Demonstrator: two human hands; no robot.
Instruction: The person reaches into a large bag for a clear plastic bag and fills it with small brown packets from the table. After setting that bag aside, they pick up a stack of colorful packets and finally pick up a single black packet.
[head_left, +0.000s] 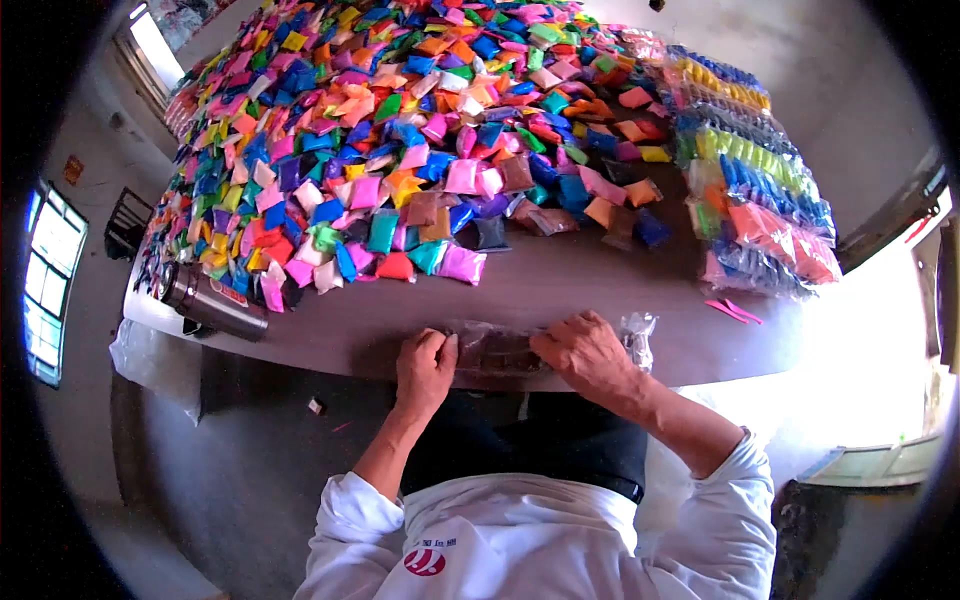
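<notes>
Clear bag [497, 350] between both hands [427, 372] [590, 350] — red shirt logo [425, 562], lettering [438, 543] illegible

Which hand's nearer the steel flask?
Left: the left hand is right of the steel flask, at the left end of the clear packet; the right hand is farther right.

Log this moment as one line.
left hand: pinching clear bag, left end | right hand: touching it | brown contents: inside | packets: heaped beyond on table
</notes>
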